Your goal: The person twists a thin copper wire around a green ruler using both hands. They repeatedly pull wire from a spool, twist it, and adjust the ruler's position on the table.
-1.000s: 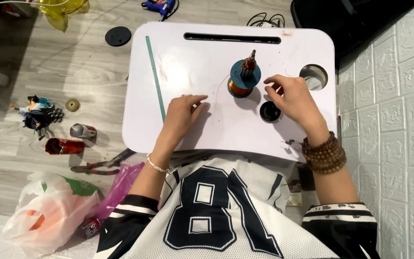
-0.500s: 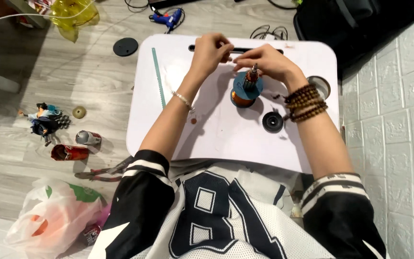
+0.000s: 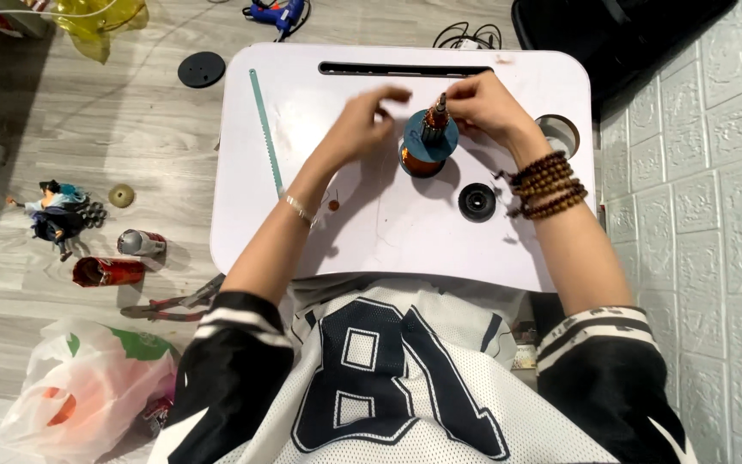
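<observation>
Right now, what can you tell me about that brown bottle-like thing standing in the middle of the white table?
The brown bottle stands upright near the far middle of the white lap table. Its glossy amber body looks like glass or plastic. A round blue disc sits around its shoulder like a collar, and a narrow brown neck with a pale tip rises above it. The right hand holds something small beside the neck; whether it touches is unclear. The left hand hovers just to its left. A small black ring lies apart, nearer the person.

Grey plank floor [image 3: 88, 129], white embossed wall [image 3: 714, 215]
</observation>
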